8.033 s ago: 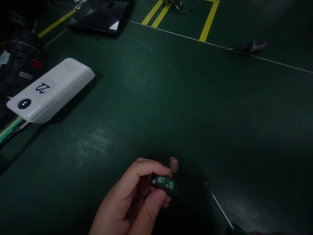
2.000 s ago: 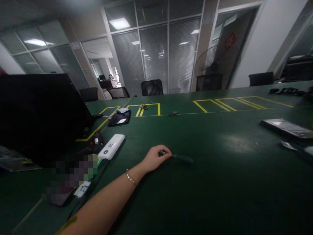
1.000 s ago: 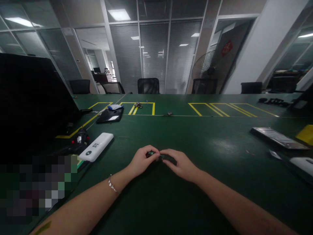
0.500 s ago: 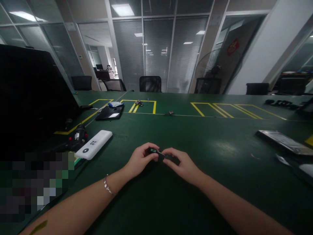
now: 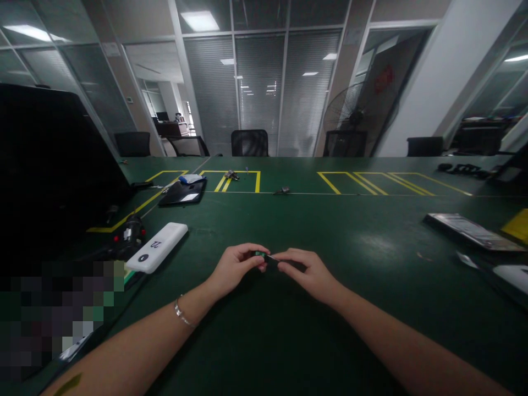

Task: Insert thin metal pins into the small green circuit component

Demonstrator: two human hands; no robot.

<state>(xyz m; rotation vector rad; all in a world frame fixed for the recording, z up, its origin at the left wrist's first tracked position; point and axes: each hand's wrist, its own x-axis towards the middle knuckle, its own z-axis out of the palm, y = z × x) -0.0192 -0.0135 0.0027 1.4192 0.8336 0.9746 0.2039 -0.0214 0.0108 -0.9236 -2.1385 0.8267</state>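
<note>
We have the small dark part with the green board (image 5: 259, 254) pinched between the thumb and fingers of our left hand (image 5: 231, 273), just above the green table (image 5: 313, 220) and well apart from the white case marked 22 (image 5: 160, 247). Our right hand (image 5: 314, 276) is closed on a thin tool (image 5: 273, 258), whose handle is mostly hidden in the fingers. From our right grip, the part lies to the left and slightly farther from us; our left hand is the nearer, already around it. Its long axis looks to run crosswise, dipping a little toward our right, roughly in line with the tool's shaft. We cannot tell whether the tip touches the part.
</note>
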